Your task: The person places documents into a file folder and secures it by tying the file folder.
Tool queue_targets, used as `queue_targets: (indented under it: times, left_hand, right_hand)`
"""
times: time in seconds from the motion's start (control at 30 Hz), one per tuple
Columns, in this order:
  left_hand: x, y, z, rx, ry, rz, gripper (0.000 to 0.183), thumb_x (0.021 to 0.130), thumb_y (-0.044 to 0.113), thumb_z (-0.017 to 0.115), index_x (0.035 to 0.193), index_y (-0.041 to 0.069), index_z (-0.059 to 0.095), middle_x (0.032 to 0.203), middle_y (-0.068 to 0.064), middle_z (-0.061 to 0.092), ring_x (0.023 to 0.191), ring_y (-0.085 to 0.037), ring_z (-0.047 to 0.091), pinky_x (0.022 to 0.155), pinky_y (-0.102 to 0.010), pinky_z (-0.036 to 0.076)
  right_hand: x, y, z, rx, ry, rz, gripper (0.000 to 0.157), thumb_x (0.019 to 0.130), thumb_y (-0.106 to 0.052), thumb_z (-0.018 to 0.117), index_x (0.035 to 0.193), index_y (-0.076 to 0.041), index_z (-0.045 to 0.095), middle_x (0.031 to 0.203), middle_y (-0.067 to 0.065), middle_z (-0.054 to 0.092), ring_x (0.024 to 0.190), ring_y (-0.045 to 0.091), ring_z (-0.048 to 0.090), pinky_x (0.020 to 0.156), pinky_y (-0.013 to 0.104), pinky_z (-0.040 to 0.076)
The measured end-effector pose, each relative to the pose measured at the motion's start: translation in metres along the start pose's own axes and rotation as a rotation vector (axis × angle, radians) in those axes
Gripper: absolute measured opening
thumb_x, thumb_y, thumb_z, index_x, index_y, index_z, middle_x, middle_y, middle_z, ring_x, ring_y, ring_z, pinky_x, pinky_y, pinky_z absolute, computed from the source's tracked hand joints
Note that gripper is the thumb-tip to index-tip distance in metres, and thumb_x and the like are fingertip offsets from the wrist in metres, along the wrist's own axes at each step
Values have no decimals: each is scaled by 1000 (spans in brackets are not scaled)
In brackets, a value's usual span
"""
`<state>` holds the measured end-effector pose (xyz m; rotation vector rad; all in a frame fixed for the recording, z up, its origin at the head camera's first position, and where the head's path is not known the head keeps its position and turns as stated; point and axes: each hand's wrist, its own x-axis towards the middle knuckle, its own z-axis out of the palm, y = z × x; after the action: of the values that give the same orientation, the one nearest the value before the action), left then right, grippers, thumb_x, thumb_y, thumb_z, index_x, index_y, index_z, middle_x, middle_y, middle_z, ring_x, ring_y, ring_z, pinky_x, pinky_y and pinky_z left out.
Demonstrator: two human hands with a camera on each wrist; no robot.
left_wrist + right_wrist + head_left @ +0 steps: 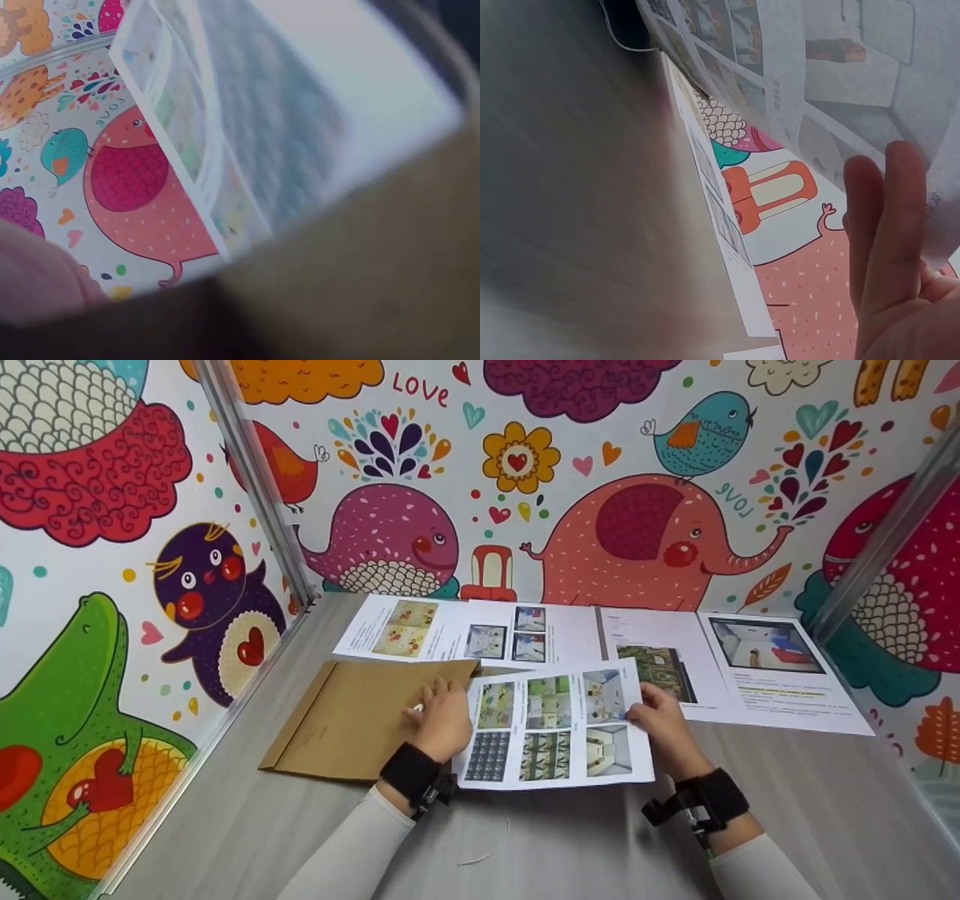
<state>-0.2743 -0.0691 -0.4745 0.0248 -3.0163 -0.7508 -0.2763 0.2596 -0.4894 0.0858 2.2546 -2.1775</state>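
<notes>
In the head view, a white printed sheet (pixel 516 769) with rows of small colour pictures is held up, tilted, above the table. My right hand (pixel 664 727) pinches its right edge; the right wrist view shows fingers (pixel 904 225) against the bowed, translucent sheet (pixel 780 75). A brown paper envelope (pixel 337 720) lies at the left, its right side beneath my left hand (pixel 442 724). That hand grips the envelope near the sheet's left edge, with its thumb hidden in the head view. Close before the left wrist camera, the sheet (pixel 397 75) and a brown surface (pixel 375 255) are blurred.
More printed pages (pixel 570 634) lie along the back of the grey table (pixel 555 847), some overlapping, with another page (pixel 810 709) at the right. A thin white thread (pixel 474 860) is near the front. Walls with cartoon animals (pixel 630 555) enclose the back and sides.
</notes>
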Motion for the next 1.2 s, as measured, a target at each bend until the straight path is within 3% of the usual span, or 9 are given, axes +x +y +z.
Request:
queue_targets:
  times: [0.13, 0.33, 0.53, 0.7, 0.93, 1.2]
  left_hand:
    - [-4, 6, -3, -5, -5, 19, 56, 99, -8, 51, 154, -6, 46, 163, -29, 40, 155, -54, 29, 108, -94, 15]
    - [-8, 9, -10, -22, -10, 28, 61, 97, -10, 51, 157, -4, 44, 165, -26, 40, 156, -50, 31, 110, -92, 18]
    - [-11, 13, -13, -48, -28, 31, 68, 94, -11, 54, 160, -4, 40, 169, -27, 35, 158, -49, 29, 112, -90, 17]
    - [-15, 13, -13, -79, -25, 54, 72, 91, -13, 59, 160, -5, 40, 169, -28, 34, 158, -50, 28, 112, -90, 17]
    - [-15, 13, -16, -109, -8, 82, 67, 94, -13, 55, 159, -6, 41, 168, -29, 36, 157, -51, 30, 113, -89, 20]
    - [-15, 15, -10, -77, -19, 86, 62, 98, -7, 54, 159, -4, 42, 168, -28, 37, 157, -50, 31, 113, -89, 21]
  right_hand:
    - [1, 0, -4, 17, 13, 17, 49, 90, 11, 48, 139, 14, 51, 101, 4, 70, 85, 11, 69, 73, 24, 58]
    - [4, -2, -17, 43, 24, 49, 59, 90, 11, 47, 149, 14, 43, 98, -3, 70, 83, 7, 70, 73, 22, 58]
    - [1, -4, -20, 53, 26, 25, 58, 90, 12, 48, 148, 14, 44, 100, -3, 70, 87, 7, 69, 76, 21, 57]
    - [-1, -1, -12, 56, 14, -9, 55, 90, 14, 49, 145, 14, 48, 103, 0, 70, 90, 9, 69, 77, 23, 59]
    - [1, 3, 6, 81, -3, -54, 46, 90, 15, 51, 135, 14, 53, 104, 3, 74, 91, 12, 72, 78, 26, 61]
    - [0, 2, 43, 176, -56, -15, 39, 92, 13, 54, 131, 12, 55, 104, 10, 74, 88, 18, 74, 74, 30, 64]
